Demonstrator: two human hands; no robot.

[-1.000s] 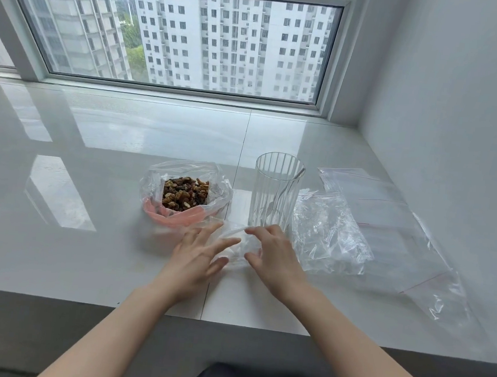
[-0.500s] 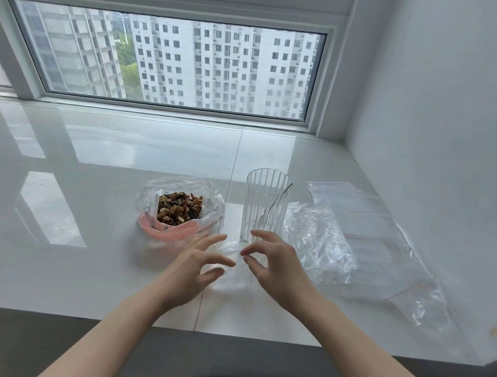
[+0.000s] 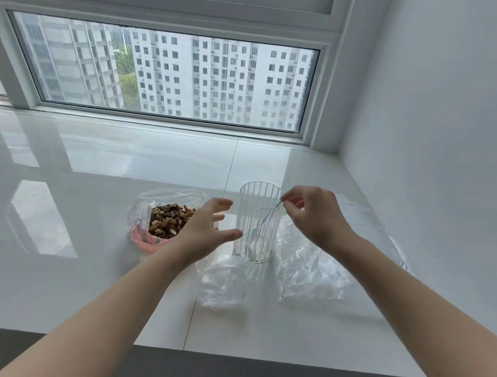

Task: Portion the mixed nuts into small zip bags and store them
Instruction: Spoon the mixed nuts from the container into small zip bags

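Single head view, forward-down over sill (image 3: pixel 84 264), seemingly near.

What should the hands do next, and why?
Probably lift the spoon out of the glass. The right hand pinches its handle at the rim, the left hand is open beside the glass, and the small zip bag lies empty while the mixed nuts wait.

My ribbed clear glass tumbler (image 3: pixel 257 219) and crinkled transparent plastic zip bags (image 3: pixel 309 271) sit on glossy white stone counter (image 3: pixel 84 264).
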